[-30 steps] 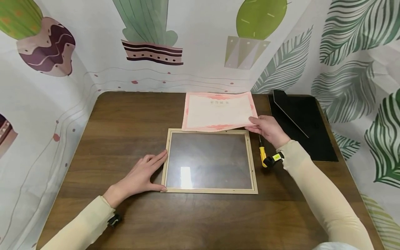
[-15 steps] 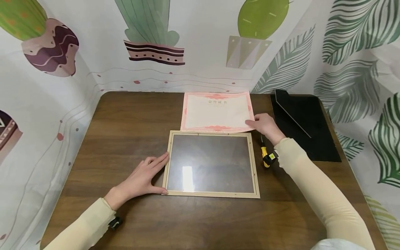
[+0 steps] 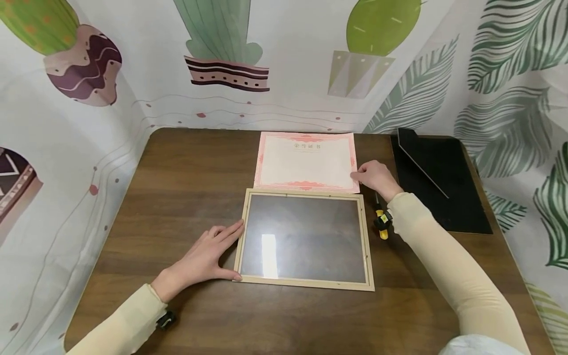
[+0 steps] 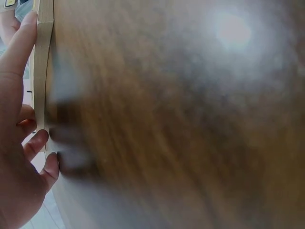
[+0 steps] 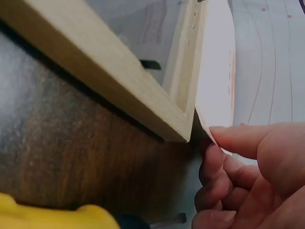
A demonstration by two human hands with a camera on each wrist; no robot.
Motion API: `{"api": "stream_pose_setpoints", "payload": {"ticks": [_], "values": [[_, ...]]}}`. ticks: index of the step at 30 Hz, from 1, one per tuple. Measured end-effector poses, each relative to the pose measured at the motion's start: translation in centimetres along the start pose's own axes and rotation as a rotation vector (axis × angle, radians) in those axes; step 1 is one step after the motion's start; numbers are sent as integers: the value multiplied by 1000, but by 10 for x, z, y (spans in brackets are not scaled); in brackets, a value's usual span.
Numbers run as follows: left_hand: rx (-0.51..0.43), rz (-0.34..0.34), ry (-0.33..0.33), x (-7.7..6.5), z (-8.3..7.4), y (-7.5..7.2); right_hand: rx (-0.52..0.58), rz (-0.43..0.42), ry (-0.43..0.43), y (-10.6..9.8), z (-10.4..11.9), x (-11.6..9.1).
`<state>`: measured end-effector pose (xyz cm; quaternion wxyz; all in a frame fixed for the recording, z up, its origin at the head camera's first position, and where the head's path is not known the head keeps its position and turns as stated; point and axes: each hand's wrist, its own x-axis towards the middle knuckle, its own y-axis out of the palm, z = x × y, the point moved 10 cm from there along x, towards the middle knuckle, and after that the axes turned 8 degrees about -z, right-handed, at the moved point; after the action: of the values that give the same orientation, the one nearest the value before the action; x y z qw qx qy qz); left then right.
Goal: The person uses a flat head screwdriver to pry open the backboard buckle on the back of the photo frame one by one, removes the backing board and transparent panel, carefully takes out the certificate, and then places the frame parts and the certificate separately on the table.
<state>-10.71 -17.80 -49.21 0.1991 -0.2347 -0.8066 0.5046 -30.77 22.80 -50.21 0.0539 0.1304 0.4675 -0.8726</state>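
A wooden picture frame [image 3: 370, 246] with a clear pane lies flat on the table. My left hand [image 3: 201, 261] rests against its left side, thumb by the near-left corner and fingers spread further up; the left wrist view shows the fingertips touching the frame's wooden edge [image 4: 43, 62]. Just behind the frame lies a pink-bordered certificate [image 3: 306, 162]. With thumb and fingers, my right hand [image 3: 377, 178] pinches its near-right corner. In the right wrist view the certificate [image 5: 217, 71] edge sits between thumb and fingers, beside the frame's corner [image 5: 183, 129].
A yellow-handled screwdriver [image 3: 383, 233] lies right of the frame, partly hidden by the black device on my right wrist. Further right is a black backing board [image 3: 461, 197] with its stand flap raised. A patterned cloth [image 3: 297, 49] hangs behind the wooden table [image 3: 195, 162].
The certificate has come down flatter behind the frame, its right corner still pinched by my right hand. The frame sits slightly lower in view, and my left hand has stayed against it.
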Motion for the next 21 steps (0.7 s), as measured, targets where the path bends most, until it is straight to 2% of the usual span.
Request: {"api": "stream_pose_setpoints", "payload": {"ticks": [14, 21], "values": [[16, 6, -16, 2, -1, 1, -146, -52, -21, -3, -6, 2], [17, 12, -22, 1, -1, 2, -125, -73, -23, -2, -2, 2]]}}
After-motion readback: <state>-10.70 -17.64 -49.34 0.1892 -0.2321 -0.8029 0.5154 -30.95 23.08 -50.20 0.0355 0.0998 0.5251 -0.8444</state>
